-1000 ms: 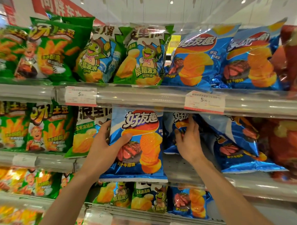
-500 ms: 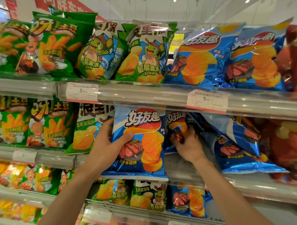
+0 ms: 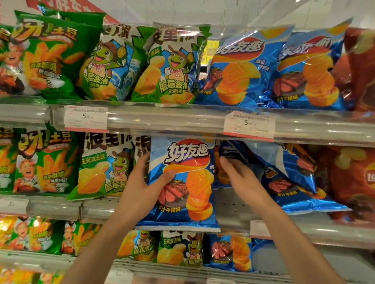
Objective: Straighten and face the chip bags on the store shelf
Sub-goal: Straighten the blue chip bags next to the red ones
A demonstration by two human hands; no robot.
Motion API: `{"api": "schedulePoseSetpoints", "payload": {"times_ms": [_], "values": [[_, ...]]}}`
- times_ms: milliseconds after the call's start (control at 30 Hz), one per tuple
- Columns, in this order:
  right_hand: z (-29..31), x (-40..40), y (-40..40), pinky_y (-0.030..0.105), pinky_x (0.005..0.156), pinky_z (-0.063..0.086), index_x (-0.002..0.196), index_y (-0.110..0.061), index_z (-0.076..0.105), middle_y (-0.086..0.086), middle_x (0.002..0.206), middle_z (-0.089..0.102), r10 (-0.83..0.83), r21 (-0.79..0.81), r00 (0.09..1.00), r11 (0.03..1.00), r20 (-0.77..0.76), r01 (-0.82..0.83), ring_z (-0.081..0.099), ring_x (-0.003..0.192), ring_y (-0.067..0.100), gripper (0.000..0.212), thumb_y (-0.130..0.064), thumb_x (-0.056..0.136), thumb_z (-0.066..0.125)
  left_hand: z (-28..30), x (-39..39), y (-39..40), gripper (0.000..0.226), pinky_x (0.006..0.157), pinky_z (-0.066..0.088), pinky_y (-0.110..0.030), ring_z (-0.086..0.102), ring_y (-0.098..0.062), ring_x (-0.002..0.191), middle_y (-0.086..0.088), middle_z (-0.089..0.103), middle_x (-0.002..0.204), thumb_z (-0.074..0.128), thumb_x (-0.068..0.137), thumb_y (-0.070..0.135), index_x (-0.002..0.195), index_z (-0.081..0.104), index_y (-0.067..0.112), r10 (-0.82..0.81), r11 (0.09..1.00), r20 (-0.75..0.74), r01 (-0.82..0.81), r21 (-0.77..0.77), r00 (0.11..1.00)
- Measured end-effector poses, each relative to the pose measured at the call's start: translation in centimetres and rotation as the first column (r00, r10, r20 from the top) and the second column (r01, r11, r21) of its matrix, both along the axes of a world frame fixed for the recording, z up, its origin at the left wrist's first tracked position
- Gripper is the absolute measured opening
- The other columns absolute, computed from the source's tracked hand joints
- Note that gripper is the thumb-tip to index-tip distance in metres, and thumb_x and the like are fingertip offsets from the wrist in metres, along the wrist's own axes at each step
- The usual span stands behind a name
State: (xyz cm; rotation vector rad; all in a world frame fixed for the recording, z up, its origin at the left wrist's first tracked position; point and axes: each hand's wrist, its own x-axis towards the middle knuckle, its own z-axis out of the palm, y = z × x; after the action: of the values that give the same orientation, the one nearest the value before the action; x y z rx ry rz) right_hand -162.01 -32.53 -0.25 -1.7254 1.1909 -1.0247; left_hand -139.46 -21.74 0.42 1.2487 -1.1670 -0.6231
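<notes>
Head view: my left hand [image 3: 141, 186] grips the front blue chip bag [image 3: 184, 185] at its 9 o'clock edge, thumb across the face and fingers behind; the bag stands upright and face-forward at the front of the middle shelf [image 3: 234, 206], its lower seam overhanging the shelf rail. At the bag's 3 o'clock, my right hand [image 3: 242, 178] reaches in with fingers extended onto a dark-blue bag [image 3: 230, 150] set further back; I cannot tell whether it grips it. Further toward 3 o'clock, a tilted blue bag [image 3: 291, 180] leans beside a red bag [image 3: 360, 181].

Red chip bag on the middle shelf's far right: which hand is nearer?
Right hand, reaching among blue bags left of the red bag. Left hand is farther left, gripping a blue bag.
</notes>
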Motion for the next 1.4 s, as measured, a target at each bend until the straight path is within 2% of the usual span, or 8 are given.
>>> {"api": "schedulePoseSetpoints", "payload": {"times_ms": [167, 300, 400, 467, 600, 900, 1233, 1400], "values": [[0.0, 0.2, 1.7, 0.021, 0.087, 0.048, 0.120, -0.039, 0.055, -0.025, 0.111, 0.064, 0.018, 0.098, 0.984, 0.995, 0.178, -0.036, 0.062, 0.098, -0.004, 0.039, -0.061, 0.088, 0.060, -0.6, -4.1, -2.2, 0.044, 0.069, 0.054, -0.011, 0.068, 0.011, 0.090, 0.016, 0.071, 0.112, 0.072, 0.090, 0.025, 0.127, 0.051, 0.036, -0.041, 0.998, 0.056, 0.044, -0.048, 0.998], [0.5, 0.2, 0.0, 0.040, 0.104, 0.049, 0.146, -0.031, 0.045, -0.009, 0.133, 0.062, -0.091, 0.060, 0.974, 0.995, 0.209, 0.080, 0.061, 0.118, 0.012, 0.070, -0.062, 0.086, 0.064, -0.6, -4.1, -2.7, 0.061, 0.085, 0.056, -0.018, 0.065, 0.006, 0.104, 0.024, 0.061, 0.124, 0.068, 0.090, 0.041, 0.145, 0.042, 0.035, -0.029, 0.997, 0.210, 0.043, -0.064, 0.977], [1.1, 0.5, -1.2, 0.034, 0.101, 0.047, 0.147, -0.025, 0.041, -0.002, 0.134, 0.059, -0.114, -0.016, 0.975, 0.993, 0.192, 0.119, 0.057, 0.121, 0.017, 0.058, -0.046, 0.097, 0.059, -1.0, -2.4, -2.6, 0.049, 0.087, 0.056, -0.030, 0.059, -0.001, 0.107, 0.015, 0.055, 0.124, 0.065, 0.094, 0.038, 0.140, 0.048, 0.033, 0.206, 0.970, 0.418, -0.126, -0.210, 0.885], [1.2, 1.3, -1.5, 0.036, 0.099, 0.050, 0.147, -0.023, 0.039, 0.003, 0.131, 0.062, -0.114, -0.032, 0.979, 0.992, 0.168, 0.121, 0.060, 0.119, 0.021, 0.055, -0.043, 0.099, 0.056, -1.5, -1.1, -2.8, 0.044, 0.094, 0.052, -0.044, 0.052, -0.016, 0.116, 0.000, 0.053, 0.127, 0.063, 0.093, 0.036, 0.134, 0.056, 0.022, 0.398, 0.907, 0.531, -0.232, -0.352, 0.748], [-0.7, 2.1, -1.4, 0.048, 0.114, 0.038, 0.157, -0.025, 0.018, 0.004, 0.150, 0.047, -0.209, -0.063, 0.974, 0.974, 0.092, 0.216, 0.046, 0.137, 0.023, 0.100, -0.081, 0.079, 0.047, -3.1, 1.0, -3.6, 0.057, 0.108, 0.035, -0.055, 0.037, -0.038, 0.137, -0.018, 0.041, 0.148, 0.065, 0.086, 0.043, 0.135, 0.058, 0.015, 0.540, 0.841, 0.640, -0.329, -0.429, 0.547], [-3.7, 3.3, 2.1, 0.057, 0.113, 0.035, 0.155, -0.033, -0.015, 0.000, 0.164, 0.005, -0.260, -0.327, 0.934, 0.929, -0.246, 0.173, 0.027, 0.147, 0.028, 0.110, -0.080, 0.080, 0.049, -5.4, 2.6, -4.2, 0.071, 0.121, 0.017, -0.054, 0.000, -0.027, 0.156, -0.011, 0.007, 0.168, 0.049, 0.091, 0.060, 0.151, 0.043, 0.021, 0.433, 0.902, 0.742, -0.239, -0.361, 0.512], [-3.7, 3.7, 1.1, 0.052, 0.121, 0.021, 0.158, -0.031, -0.005, 0.001, 0.167, 0.009, -0.213, -0.264, 0.932, 0.955, -0.294, 0.135, 0.012, 0.153, 0.024, 0.101, -0.074, 0.085, 0.049, -5.3, 3.2, -4.2, 0.070, 0.121, 0.020, -0.054, 0.001, -0.028, 0.155, -0.013, 0.012, 0.167, 0.050, 0.092, 0.058, 0.150, 0.044, 0.019, 0.409, 0.912, 0.755, -0.209, -0.353, 0.513], [-3.0, 2.1, 1.3, 0.051, 0.114, 0.037, 0.150, -0.043, 0.024, -0.003, 0.156, 0.031, -0.187, -0.219, 0.962, 0.965, -0.200, 0.142, 0.035, 0.144, 0.020, 0.087, -0.076, 0.076, 0.056, -4.7, 4.1, -3.1, 0.058, 0.120, 0.024, -0.050, 0.024, -0.035, 0.148, -0.014, 0.034, 0.158, 0.060, 0.088, 0.043, 0.139, 0.056, 0.015, 0.448, 0.893, 0.750, -0.210, -0.398, 0.486]]}}
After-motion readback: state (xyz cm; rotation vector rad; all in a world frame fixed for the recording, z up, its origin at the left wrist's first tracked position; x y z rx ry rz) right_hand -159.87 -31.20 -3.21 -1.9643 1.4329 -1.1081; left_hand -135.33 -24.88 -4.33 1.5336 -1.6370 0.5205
